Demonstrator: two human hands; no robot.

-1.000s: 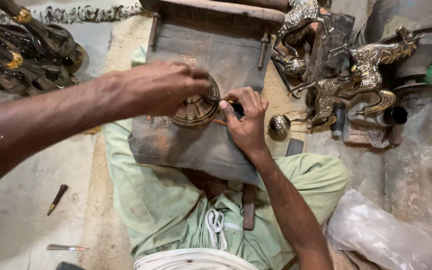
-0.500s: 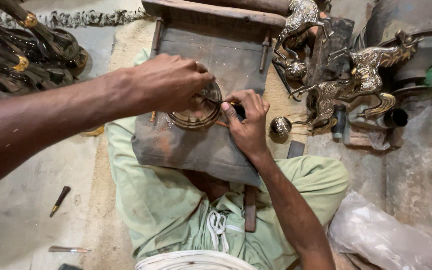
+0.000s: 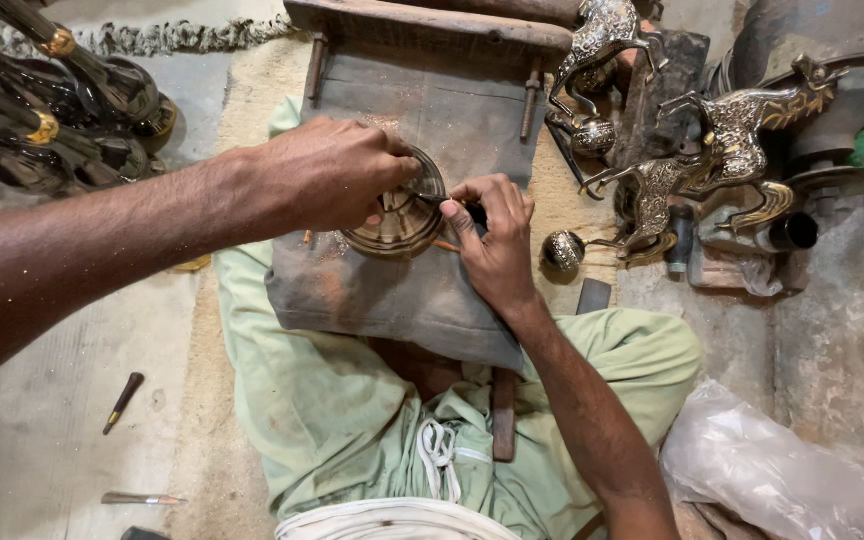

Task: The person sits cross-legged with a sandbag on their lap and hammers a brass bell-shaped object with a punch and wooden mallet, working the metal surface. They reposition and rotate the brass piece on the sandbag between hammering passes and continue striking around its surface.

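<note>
Left hand [image 3: 327,175] fingers curl over the rim of a round, ribbed brass dish [image 3: 397,215], gripping it on a worn grey cloth-covered surface [image 3: 392,295]. Right hand [image 3: 492,240] fingers pinch a thin dark tool [image 3: 474,211] against the dish's edge. Ornate brass horse figurines [image 3: 702,165] stand near, right.

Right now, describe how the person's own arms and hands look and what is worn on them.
Both arms are bare from the edge of the picture to the fingertips: no sleeves, gloves, rings, watch or bands show. The left hand ends a long, thick forearm that comes in from the left edge. The right hand sits on a slimmer forearm that rises from the bottom edge. The only clothing in view is light green cloth over the lap.
</note>
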